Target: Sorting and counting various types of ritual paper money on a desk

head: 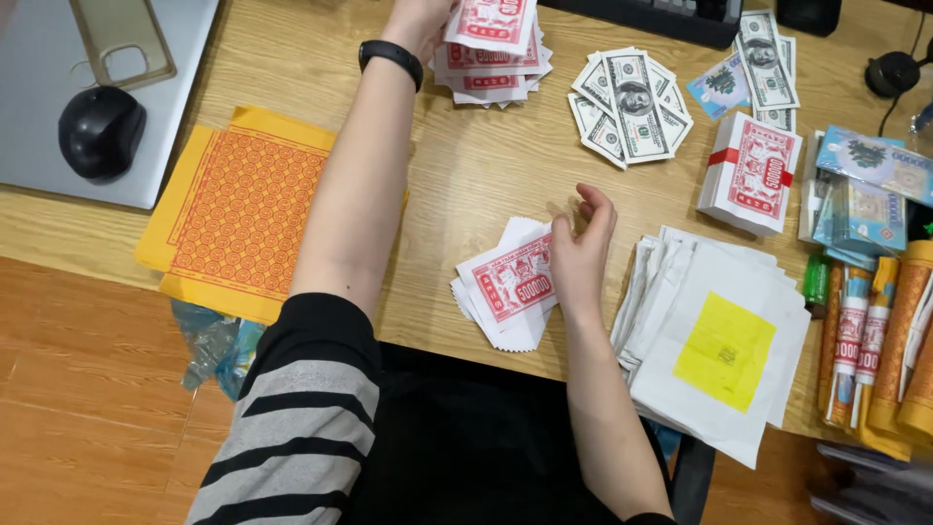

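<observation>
Worktop of pale wood carries a small red-and-white paper note stack; the right hand rests on its right edge, grip loose. Beyond it, the left hand apparently pinches a similar red-and-white note.

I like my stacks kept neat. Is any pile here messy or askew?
Yes. The red-and-white notes under the right hand are fanned crookedly at the desk's front edge; the green bills are splayed too.
</observation>
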